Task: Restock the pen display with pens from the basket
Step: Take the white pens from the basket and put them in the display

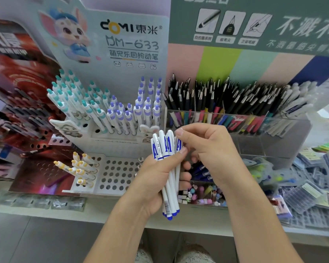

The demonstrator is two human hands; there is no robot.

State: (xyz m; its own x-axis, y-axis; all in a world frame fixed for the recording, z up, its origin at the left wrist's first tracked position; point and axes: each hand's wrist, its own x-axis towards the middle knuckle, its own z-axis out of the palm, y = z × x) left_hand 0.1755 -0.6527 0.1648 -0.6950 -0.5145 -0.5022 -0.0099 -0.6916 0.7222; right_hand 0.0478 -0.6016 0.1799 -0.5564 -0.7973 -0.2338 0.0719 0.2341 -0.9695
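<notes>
Bundle of pens (168, 168): smooth, glossy white plastic barrels with blue plastic caps. Far right, black pens (194, 95) with shiny metal tips in a clear plastic bin (270, 137). Left, perforated display tray (118, 173): matt white, apparently plastic, beneath a printed card backboard (133, 44).

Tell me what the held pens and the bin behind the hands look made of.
Pens: likely plastic, smooth white barrels with a slight sheen, blue caps and print. Bin: clear acrylic or similar, since pens show through its walls and the edges catch light.
</notes>
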